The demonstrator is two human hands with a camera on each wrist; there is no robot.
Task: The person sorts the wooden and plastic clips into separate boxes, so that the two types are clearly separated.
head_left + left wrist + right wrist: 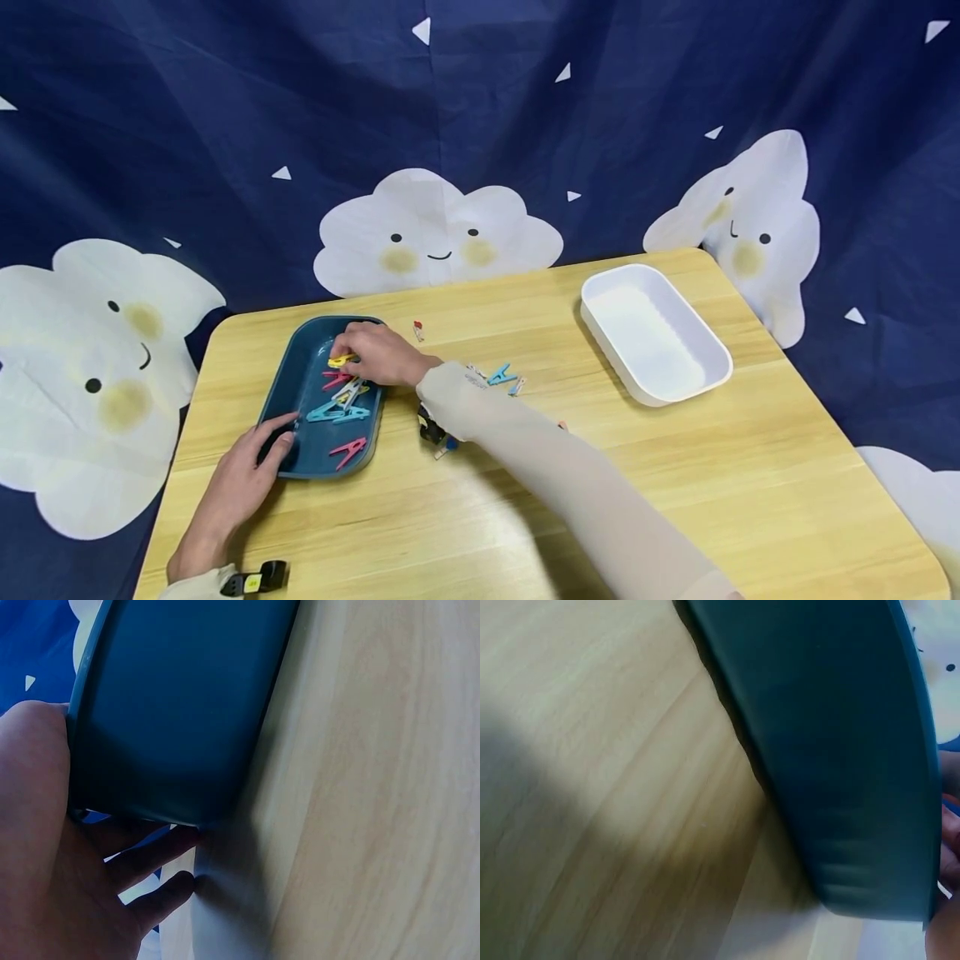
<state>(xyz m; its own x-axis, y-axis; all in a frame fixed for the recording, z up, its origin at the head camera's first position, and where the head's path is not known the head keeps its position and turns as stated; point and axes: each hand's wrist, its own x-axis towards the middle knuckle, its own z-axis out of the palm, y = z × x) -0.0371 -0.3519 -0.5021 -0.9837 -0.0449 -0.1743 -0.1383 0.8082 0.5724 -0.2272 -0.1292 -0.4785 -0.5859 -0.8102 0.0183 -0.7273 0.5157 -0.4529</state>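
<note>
right hand (381, 353) apparently pinching yellow clip (340, 362) (likely light, stiff; hold by handles); left hand (243, 472) gripping tray (311, 456).

An indoor spot resembling a small staged set, room type not certain, a pale wood-grain worktop (787, 500) with rounded far corners, backed beyond its far edge by creased navy cloth (487, 100) printed with smiling white clouds (438, 242) and white triangles (422, 31)

2 ctnrs (311, 446), 10+ clips (352, 450)
</note>
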